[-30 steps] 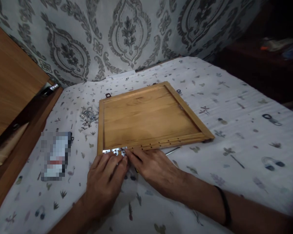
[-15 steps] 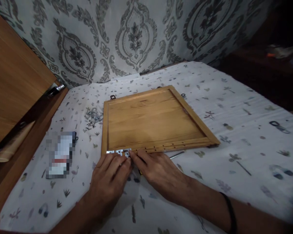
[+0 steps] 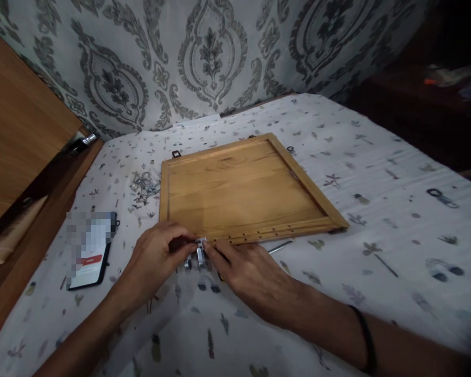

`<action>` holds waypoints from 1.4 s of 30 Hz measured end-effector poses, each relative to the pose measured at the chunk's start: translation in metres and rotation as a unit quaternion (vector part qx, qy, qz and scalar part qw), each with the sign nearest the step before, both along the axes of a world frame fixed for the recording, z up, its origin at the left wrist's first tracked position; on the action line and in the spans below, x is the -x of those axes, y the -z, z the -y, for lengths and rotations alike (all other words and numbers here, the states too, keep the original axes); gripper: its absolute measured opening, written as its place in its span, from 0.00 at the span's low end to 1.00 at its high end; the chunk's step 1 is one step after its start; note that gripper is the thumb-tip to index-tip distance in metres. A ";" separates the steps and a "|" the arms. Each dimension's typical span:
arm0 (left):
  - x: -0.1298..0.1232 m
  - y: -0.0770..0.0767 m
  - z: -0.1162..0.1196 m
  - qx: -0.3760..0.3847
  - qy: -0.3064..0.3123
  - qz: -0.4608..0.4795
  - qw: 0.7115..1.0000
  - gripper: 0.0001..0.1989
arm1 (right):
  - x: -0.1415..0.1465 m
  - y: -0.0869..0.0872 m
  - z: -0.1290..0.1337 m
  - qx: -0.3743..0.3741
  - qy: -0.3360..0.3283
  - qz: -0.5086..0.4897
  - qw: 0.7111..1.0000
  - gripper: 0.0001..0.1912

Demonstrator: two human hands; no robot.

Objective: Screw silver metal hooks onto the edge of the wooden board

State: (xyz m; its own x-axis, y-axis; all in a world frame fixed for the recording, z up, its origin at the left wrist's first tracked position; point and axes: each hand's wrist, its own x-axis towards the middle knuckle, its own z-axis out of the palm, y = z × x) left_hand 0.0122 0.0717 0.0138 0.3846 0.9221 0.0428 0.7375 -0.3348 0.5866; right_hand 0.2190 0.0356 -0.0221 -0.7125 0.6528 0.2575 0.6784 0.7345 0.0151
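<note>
A square wooden panel (image 3: pixel 239 188) with a raised frame lies flat on a patterned white cloth. At its near left corner both hands meet on a small silver metal hinge (image 3: pixel 198 252). My left hand (image 3: pixel 157 259) curls over the corner and pinches the hinge from the left. The fingertips of my right hand (image 3: pixel 243 272) press on the hinge from the right. Part of the hinge hangs down over the panel's near edge. A thin metal rod (image 3: pixel 280 246) lies just past my right hand, along the near edge.
A pile of small metal parts (image 3: pixel 143 186) sits left of the panel. A phone (image 3: pixel 90 248) lies at the near left. A wooden cabinet (image 3: pixel 19 141) stands on the left, a patterned curtain (image 3: pixel 204 57) behind. Dark furniture is at the far right.
My left hand turned from lying flat to a curled pinch over the panel's corner. The hinge, flat along the edge before, now hangs partly down over it.
</note>
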 end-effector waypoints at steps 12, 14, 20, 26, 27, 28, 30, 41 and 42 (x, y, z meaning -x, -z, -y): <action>-0.010 -0.003 -0.001 -0.038 0.032 -0.049 0.998 0.09 | -0.001 0.000 0.000 0.015 0.000 -0.011 1.000 0.21; -0.010 -0.003 0.000 -0.033 0.034 -0.047 0.998 0.09 | -0.002 -0.001 0.000 0.018 -0.005 -0.010 1.000 0.21; -0.010 0.000 -0.006 0.068 0.021 0.026 0.997 0.10 | -0.002 0.000 0.000 0.021 -0.002 -0.020 1.000 0.21; -0.013 0.000 -0.013 0.133 0.003 0.053 0.990 0.11 | -0.001 0.002 0.000 0.008 0.000 -0.027 1.000 0.22; -0.013 -0.001 -0.013 0.137 0.002 0.049 0.989 0.11 | -0.001 0.002 0.000 0.005 0.001 -0.027 1.000 0.22; -0.014 -0.001 -0.014 0.139 0.002 0.045 0.989 0.12 | -0.001 0.002 0.000 0.002 0.001 -0.027 1.000 0.22; -0.015 -0.002 -0.014 0.137 -0.002 0.038 0.990 0.12 | -0.001 0.002 0.000 -0.003 -0.001 -0.029 1.000 0.22; -0.015 -0.002 -0.017 0.137 0.013 0.017 0.990 0.12 | 0.000 0.002 -0.001 -0.028 0.004 -0.032 0.999 0.18; -0.015 -0.002 -0.017 0.135 0.014 0.015 0.991 0.12 | 0.000 0.002 -0.001 -0.026 0.003 -0.030 0.999 0.18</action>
State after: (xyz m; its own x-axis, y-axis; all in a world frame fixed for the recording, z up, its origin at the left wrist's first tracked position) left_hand 0.0268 0.0889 0.0157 0.4127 0.8903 -0.1921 0.7105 -0.1827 0.6796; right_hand 0.2188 0.0363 -0.0240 -0.6905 0.6417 0.3339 0.6838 0.7296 0.0120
